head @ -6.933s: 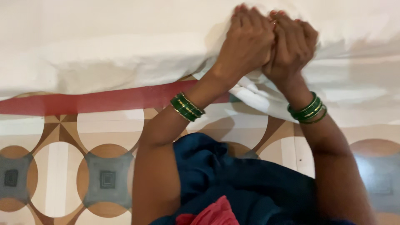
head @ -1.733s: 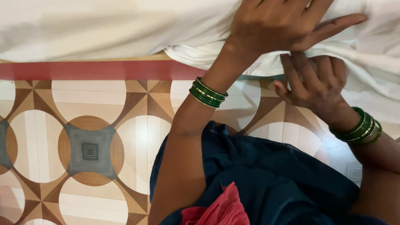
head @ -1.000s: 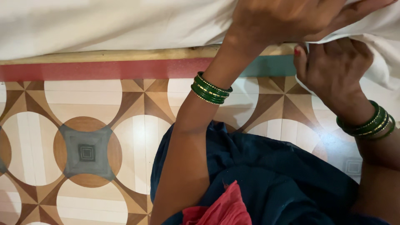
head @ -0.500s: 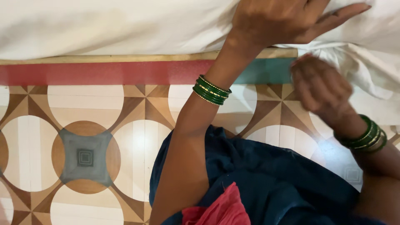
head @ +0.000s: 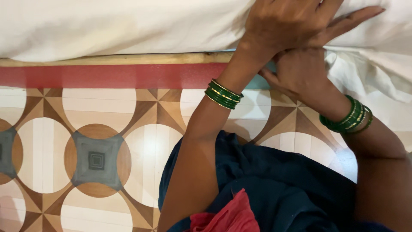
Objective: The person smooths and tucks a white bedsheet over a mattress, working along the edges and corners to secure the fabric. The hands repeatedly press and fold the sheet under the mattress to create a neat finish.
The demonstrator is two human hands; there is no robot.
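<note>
Both hands work at the far edge of the scene, tucking a white cotton bedsheet (head: 128, 25) over a mattress. The left hand (head: 287, 21) lies flat on the sheet, fingers spread. The right hand (head: 300, 71) pushes in beneath the pale wooden bed rail (head: 107, 59); its fingers are hidden, probably pinching cloth. Next, the loose fold at right wants pressing under.

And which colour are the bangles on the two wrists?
Green with thin gold lines, on the left wrist bangles and the right wrist bangles; the head view shows them.
</note>
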